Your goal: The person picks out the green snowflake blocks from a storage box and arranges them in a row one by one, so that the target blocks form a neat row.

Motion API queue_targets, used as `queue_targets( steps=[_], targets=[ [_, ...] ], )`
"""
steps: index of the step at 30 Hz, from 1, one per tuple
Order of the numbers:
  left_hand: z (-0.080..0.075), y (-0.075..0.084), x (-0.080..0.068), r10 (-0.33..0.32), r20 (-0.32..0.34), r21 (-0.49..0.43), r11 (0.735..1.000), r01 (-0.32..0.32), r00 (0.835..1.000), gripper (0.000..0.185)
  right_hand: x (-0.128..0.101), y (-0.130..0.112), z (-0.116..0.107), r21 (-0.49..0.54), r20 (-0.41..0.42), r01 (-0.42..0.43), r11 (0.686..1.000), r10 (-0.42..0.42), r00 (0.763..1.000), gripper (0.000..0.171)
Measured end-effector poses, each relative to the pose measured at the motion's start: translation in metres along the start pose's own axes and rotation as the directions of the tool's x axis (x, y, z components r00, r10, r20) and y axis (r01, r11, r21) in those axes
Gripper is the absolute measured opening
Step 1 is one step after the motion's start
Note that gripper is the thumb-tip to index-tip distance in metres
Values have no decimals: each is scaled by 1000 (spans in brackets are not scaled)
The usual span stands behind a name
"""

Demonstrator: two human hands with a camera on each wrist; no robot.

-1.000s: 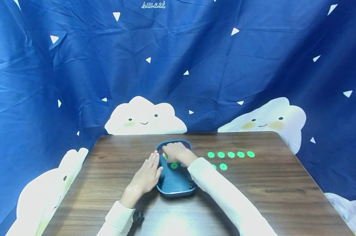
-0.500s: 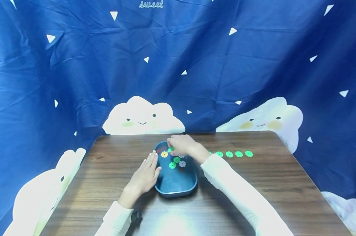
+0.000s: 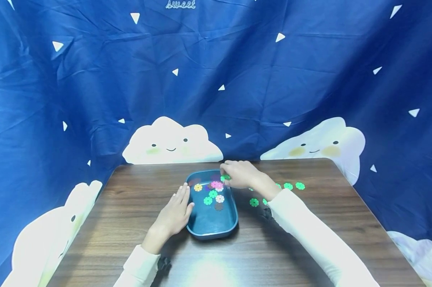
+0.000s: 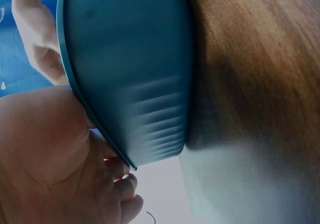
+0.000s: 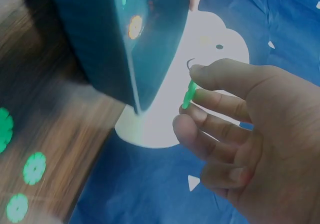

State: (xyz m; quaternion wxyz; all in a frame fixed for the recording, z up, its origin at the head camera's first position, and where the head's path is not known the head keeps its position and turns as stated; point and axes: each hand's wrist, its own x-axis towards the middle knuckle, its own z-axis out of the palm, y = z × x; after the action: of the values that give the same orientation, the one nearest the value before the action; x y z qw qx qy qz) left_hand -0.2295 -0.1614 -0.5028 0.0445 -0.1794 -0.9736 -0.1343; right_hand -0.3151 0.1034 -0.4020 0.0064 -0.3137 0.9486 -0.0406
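Between thumb and fingers, my right hand (image 3: 240, 173) pinches a green snowflake disc (image 5: 190, 93) over the far right rim of the blue tray (image 3: 212, 223). My left hand (image 3: 173, 211) lies with straight fingers along the tray's left rim, and the left wrist view shows its palm (image 4: 45, 139) by that rim. Several loose discs lie in the tray: an orange disc (image 3: 198, 187), a pink disc (image 3: 216, 185), a green disc (image 3: 208, 201), a pale disc (image 3: 219, 199) and a dark disc (image 3: 218, 207).
Right of the tray, several green discs lie on the brown wooden table (image 3: 330, 223), such as one green disc (image 3: 254, 202) in the nearer row and one green disc (image 3: 300, 186) in the farther row. My right arm hides part of both rows. A blue cloth (image 3: 201, 79) hangs behind.
My right hand has come up out of the tray with a green disc and moved right to the tray's rim. The left hand has stayed at the left rim.
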Motion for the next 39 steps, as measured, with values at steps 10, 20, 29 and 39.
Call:
queue_targets(
  steps=[10, 20, 29, 39],
  targets=[
    [-2, 2, 0, -27, 23, -10, 1000, 27, 999, 63, -36, 30, -2, 26, -62, -60, 998, 61, 996, 20],
    [-4, 4, -1, -32, 30, -7, 999, 32, 999, 64, -73, 62, 4, 43, -94, -113, 993, 116, 989, 22],
    [-5, 4, -1, -29, 22, -7, 1000, 29, 999, 63, -107, 89, 18, 75, -113, -161, 984, 169, 979, 22],
    [-3, 3, -1, -32, 20, -6, 999, 32, 999, 64, -129, 109, 41, 91, -71, -210, 973, 217, 974, 26]
  ],
)
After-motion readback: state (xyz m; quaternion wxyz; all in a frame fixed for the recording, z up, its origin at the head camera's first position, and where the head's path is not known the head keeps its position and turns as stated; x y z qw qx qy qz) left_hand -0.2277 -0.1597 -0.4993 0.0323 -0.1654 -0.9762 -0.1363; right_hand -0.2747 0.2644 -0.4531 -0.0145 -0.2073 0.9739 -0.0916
